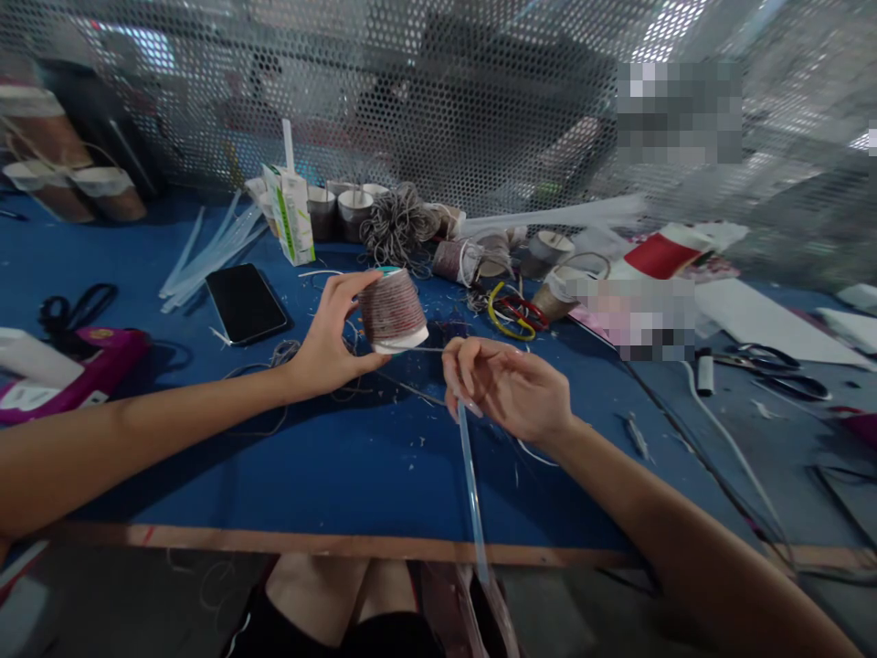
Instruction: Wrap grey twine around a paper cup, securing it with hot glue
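Observation:
My left hand (327,340) grips a small cup (393,311) between thumb and fingers, holding it tilted above the table. Brown-grey cord is wound around the cup's side, and its white rim faces down toward me. A strand of cord (431,350) runs from near the rim to my right hand (512,386), whose fingertips are pinched on it. From the same right hand a long translucent glue stick (471,484) hangs down past the table edge; its upper end is hidden by the fingers.
A phone (247,302) and a purple glue gun (75,370) lie left. Behind stand a drink carton (290,215), cord-wrapped cups (356,215) and a cord bundle (401,227). Scissors (771,361) and a white cable (726,439) lie right. A perforated metal screen (438,100) closes the back.

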A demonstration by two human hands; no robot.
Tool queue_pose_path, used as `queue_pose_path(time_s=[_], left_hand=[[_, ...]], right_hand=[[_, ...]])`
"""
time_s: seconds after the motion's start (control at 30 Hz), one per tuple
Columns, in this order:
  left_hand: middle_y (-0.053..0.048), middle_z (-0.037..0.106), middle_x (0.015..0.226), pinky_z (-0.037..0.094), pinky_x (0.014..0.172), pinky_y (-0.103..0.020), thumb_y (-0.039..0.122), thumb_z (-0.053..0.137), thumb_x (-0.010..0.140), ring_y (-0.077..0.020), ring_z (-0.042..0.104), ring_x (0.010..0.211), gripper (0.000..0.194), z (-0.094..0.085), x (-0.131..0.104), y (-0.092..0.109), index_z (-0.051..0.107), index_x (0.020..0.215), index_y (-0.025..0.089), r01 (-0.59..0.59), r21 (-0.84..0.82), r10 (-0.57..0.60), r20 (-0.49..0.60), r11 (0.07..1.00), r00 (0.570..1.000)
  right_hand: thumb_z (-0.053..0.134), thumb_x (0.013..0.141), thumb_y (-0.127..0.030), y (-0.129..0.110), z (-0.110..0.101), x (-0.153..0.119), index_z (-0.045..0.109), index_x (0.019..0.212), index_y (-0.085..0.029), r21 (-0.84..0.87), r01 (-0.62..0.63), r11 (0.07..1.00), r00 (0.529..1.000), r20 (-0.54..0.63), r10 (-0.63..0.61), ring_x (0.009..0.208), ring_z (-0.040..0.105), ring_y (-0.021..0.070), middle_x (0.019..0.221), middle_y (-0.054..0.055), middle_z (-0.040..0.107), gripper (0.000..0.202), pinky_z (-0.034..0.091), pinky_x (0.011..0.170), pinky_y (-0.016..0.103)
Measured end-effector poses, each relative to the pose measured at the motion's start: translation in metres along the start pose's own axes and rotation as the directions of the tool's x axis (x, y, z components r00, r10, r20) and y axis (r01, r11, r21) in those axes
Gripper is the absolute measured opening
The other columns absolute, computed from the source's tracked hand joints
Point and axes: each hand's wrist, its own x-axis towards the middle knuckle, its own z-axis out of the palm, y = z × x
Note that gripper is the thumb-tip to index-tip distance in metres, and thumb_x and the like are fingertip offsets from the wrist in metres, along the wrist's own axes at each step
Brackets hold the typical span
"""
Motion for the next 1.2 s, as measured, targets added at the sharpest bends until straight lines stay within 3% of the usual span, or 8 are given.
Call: queue_pose_path(time_s=[0.17,0.3,0.53,0.7,0.87,1.2], left_hand=[[-0.012,0.047,0.139,0.054,0.102,-0.046,0.033,0.081,0.071,-0.0304,0.049,0.131,0.083,-0.0009,0.0003,0.0011,0.04,0.143,0.03,0.017,0.014,-0.018,0.03,1.0,0.999],[-0.011,0.047,0.14,0.053,0.104,-0.047,0.029,0.082,0.07,-0.03,0.049,0.132,0.084,-0.0016,0.0011,-0.0003,0.041,0.143,0.03,0.055,-0.016,-0.054,0.064,0.998,0.996],[-0.01,0.048,0.138,0.054,0.103,-0.047,0.029,0.084,0.068,-0.0294,0.049,0.131,0.085,-0.0018,0.001,-0.001,0.042,0.143,0.032,0.08,-0.03,-0.077,0.076,0.996,0.994],[-0.01,0.048,0.137,0.054,0.103,-0.046,0.029,0.083,0.069,-0.0288,0.049,0.131,0.084,-0.0016,0.0011,0.0008,0.041,0.142,0.031,0.082,-0.021,-0.08,0.074,0.996,0.994],[-0.01,0.048,0.137,0.055,0.103,-0.045,0.027,0.083,0.068,-0.0287,0.05,0.13,0.085,-0.0009,0.0011,0.0007,0.042,0.142,0.031,0.062,-0.007,-0.061,0.07,0.998,0.996],[-0.01,0.048,0.136,0.055,0.103,-0.045,0.03,0.082,0.07,-0.0293,0.05,0.13,0.084,-0.0016,0.0014,0.0017,0.04,0.143,0.03,0.066,-0.012,-0.065,0.086,0.998,0.994]], right_hand=[[0.056,0.08,-0.037,-0.0003,-0.0029,0.0008,0.066,0.09,-0.017,-0.033,-0.023,0.999,0.987,-0.16,0.017,0.053,0.051,0.0132,0.097,0.008,0.064,0.025,0.05,0.049,0.032],[0.058,0.077,-0.037,0.0005,-0.0042,0.0013,0.067,0.088,-0.018,-0.075,-0.077,0.994,0.964,-0.261,0.054,0.055,0.053,0.0141,0.1,0.009,0.067,0.024,0.051,0.051,0.033],[0.056,0.079,-0.034,0.0009,-0.0089,0.0006,0.066,0.086,-0.017,-0.136,-0.052,0.989,0.972,-0.232,0.02,0.055,0.055,0.0146,0.095,0.009,0.068,0.021,0.05,0.051,0.034],[0.054,0.081,-0.034,0.0016,-0.0098,0.0006,0.067,0.091,-0.017,-0.132,-0.053,0.99,0.971,-0.24,0.02,0.058,0.056,0.015,0.102,0.01,0.069,0.024,0.05,0.053,0.034],[0.054,0.077,-0.034,0.0017,-0.0097,0.0008,0.069,0.098,-0.015,-0.103,-0.031,0.994,0.976,-0.219,0.007,0.059,0.056,0.0173,0.093,0.01,0.069,0.032,0.05,0.056,0.035],[0.061,0.075,-0.034,0.0038,-0.0089,0.0009,0.07,0.105,-0.015,-0.093,-0.023,0.995,0.972,-0.237,0.001,0.076,0.061,0.0214,0.083,0.008,0.067,0.037,0.053,0.072,0.039]])
